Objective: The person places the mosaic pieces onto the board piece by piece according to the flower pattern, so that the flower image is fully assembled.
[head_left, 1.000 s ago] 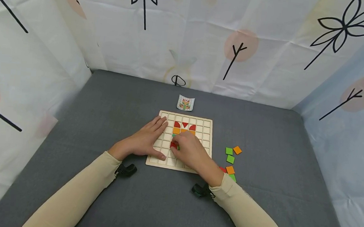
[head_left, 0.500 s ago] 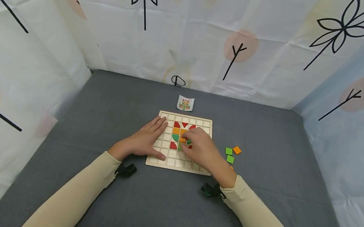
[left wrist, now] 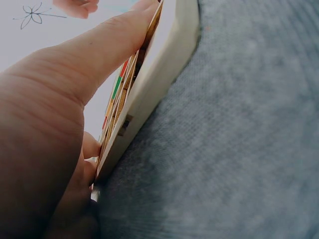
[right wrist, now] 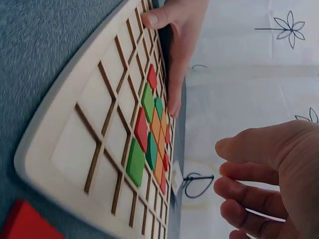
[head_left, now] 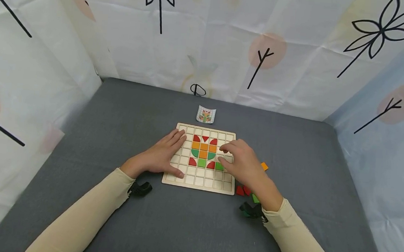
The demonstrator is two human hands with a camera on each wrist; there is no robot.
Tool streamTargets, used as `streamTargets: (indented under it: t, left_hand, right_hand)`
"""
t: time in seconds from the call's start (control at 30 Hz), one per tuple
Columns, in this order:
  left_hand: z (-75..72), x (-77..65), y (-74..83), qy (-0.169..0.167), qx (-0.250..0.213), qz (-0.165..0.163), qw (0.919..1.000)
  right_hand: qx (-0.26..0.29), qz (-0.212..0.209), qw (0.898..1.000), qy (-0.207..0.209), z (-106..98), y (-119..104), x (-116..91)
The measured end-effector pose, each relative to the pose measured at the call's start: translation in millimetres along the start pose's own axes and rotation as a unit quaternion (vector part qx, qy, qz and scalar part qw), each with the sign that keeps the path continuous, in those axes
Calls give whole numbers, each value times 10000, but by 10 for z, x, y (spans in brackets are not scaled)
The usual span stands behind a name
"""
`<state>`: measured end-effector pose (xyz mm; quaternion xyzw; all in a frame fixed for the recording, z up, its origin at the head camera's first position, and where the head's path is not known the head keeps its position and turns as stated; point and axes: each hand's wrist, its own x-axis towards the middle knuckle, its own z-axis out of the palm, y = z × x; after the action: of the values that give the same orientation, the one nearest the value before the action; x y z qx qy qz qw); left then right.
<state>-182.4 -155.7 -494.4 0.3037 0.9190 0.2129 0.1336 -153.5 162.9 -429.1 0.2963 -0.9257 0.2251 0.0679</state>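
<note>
A wooden grid board (head_left: 197,183) lies on the table. Colored tiles fill some of its middle cells: red ones along the top, orange squares (head_left: 203,154) below, and dark green rounded pieces (head_left: 211,156) at the sides. Their lowest row runs red, green, red, then a light green square (right wrist: 134,163) at the right end. My left hand (head_left: 159,153) rests on the board's left side with fingers straight, the thumb near its front edge. Above the right part of the board is my right hand (head_left: 243,163), its fingers loosely bent and nothing between them in the right wrist view.
Behind the board lies a small pattern card (head_left: 205,115). Loose tiles lie to the right: an orange one (head_left: 264,166), red ones (head_left: 240,190) and a green one (head_left: 255,198); my right forearm partly covers that area. A patterned cloth (head_left: 228,64) hangs around the table.
My right hand has moved right in steps, from the board's middle to its right side, uncovering the lowest tile row and the light green square at its end. The left hand stays put.
</note>
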Motion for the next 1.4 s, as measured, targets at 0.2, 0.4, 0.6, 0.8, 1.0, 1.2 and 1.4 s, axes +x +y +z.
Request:
streamTargets:
  t: [0.2, 0.4, 0.6, 0.8, 1.0, 1.2, 1.4]
  left_hand:
    - [4, -11, 6, 9, 7, -6, 10000]
    - [6, -11, -6, 24, 69, -14, 10000]
    - [15, -2, -15, 20, 101, -7, 9999]
    - [2, 2, -10, 5, 106, 2, 9999]
    - [9, 2, -13, -12, 113, -11, 9999]
    - [9, -3, -16, 3, 102, -12, 9999]
    - [32, 14, -45, -6, 138, 21, 9999]
  right_hand:
    - [-74, 64, 9999, 36, -125, 140, -74]
    - [-83, 250, 9996, -56, -241, 243, -137]
    - [-99, 558, 9983, -96, -329, 343, -246]
    - [-56, 803, 9967, -71, -404, 469, -371]
    - [-222, 834, 9962, -83, -476, 568, -453]
    - [-238, 955, 9947, -296, -521, 662, -518]
    - [-185, 1038, 9920, -692, -498, 753, -566]
